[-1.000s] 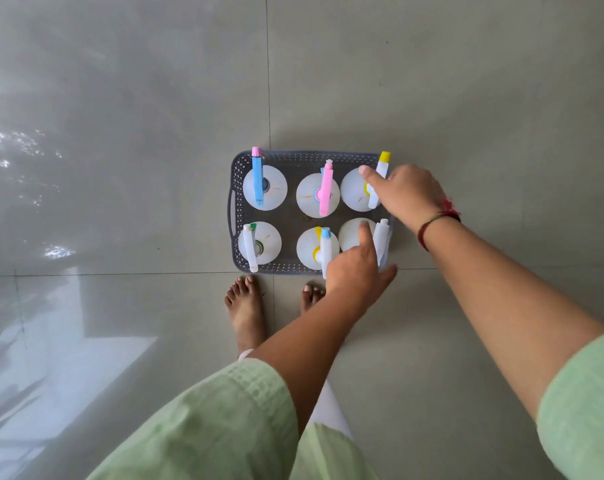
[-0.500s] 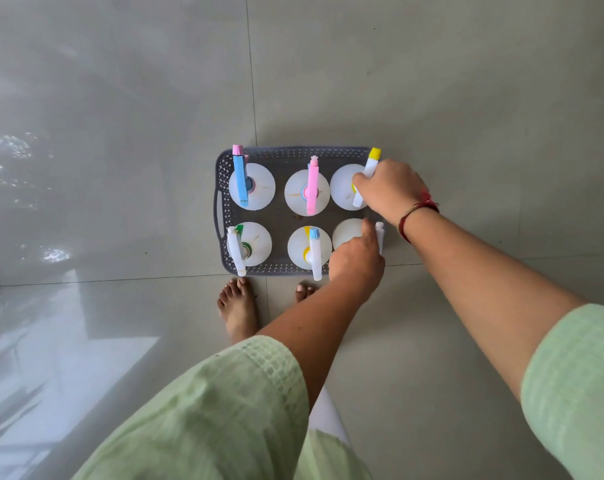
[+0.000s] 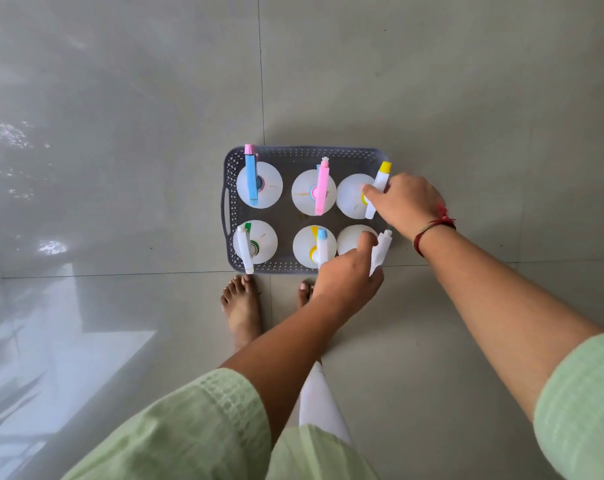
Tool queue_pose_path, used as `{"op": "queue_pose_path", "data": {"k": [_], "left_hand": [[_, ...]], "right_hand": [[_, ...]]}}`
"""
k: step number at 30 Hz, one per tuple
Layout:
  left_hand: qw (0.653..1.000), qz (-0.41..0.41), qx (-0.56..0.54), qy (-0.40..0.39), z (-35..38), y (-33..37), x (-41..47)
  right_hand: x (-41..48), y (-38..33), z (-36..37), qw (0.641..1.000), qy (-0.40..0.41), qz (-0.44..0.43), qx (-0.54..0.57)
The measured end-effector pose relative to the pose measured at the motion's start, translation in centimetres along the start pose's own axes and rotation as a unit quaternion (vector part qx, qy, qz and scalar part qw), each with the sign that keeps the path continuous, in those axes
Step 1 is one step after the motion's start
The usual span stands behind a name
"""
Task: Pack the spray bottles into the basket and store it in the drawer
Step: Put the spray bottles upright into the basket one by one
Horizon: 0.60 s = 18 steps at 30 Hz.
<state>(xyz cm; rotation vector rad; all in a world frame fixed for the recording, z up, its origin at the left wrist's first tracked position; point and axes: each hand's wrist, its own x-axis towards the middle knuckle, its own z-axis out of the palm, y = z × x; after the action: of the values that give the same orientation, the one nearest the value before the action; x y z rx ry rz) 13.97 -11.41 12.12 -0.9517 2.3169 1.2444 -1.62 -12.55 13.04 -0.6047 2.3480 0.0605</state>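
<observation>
Head view looks straight down on a grey perforated basket [image 3: 302, 152] standing on the tiled floor [image 3: 432, 81], just beyond two bare feet [image 3: 241, 306]. Six spray bottles stand upright in it, in two rows of three. At the left are the blue-trigger bottle [image 3: 259, 185] in the far row and the green-collared bottle [image 3: 255, 242] in the near row; in the middle, the pink-trigger bottle [image 3: 313, 192] and the blue-tipped bottle [image 3: 313, 247]; at the right, the yellow-tipped bottle [image 3: 352, 195] and the all-white bottle [image 3: 354, 239]. Of the two hands, the left hand [image 3: 347, 277] reaches in from below, its arm crossing over a pale green sleeve [image 3: 207, 420], fingers curled around the white trigger head of the all-white bottle with the thumb pointing away. The right hand [image 3: 406, 202], a red thread [image 3: 434, 228] at its wrist, is closed on the spray head of the yellow-tipped bottle from the right side. Compared with half a second earlier, the grips and the six bottles' places are unchanged; the basket merely sits a little lower and further right in view.
</observation>
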Motion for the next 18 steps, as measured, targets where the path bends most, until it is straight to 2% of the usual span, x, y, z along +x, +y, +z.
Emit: {"op": "queue_pose_path", "data": {"k": [3, 6, 9, 13, 18], "left_hand": [[0.998, 0.003, -0.034, 0.048, -1.4, -1.6, -2.0], [0.992, -0.099, -0.046, 0.069, -2.8, -3.4, -3.0], [0.982, -0.186, -0.021, 0.017, -3.1, -4.6, -2.7], [0.978, -0.207, 0.014, -0.026, -2.2, -4.6, -1.2], [0.98, -0.192, 0.032, -0.031, -1.9, -4.1, 0.3]], "right_hand": [[-1.1, 0.3, -0.7, 0.998, -0.02, 0.052, 0.034], [-2.5, 1.4, -1.2, 0.991, -0.061, 0.11, 0.052], [-3.9, 3.0, -0.1, 0.981, -0.122, 0.139, 0.064], [-4.7, 4.0, 2.6, 0.965, -0.183, 0.162, 0.098], [-4.0, 3.4, 4.1, 0.966, -0.168, 0.144, 0.132]]}}
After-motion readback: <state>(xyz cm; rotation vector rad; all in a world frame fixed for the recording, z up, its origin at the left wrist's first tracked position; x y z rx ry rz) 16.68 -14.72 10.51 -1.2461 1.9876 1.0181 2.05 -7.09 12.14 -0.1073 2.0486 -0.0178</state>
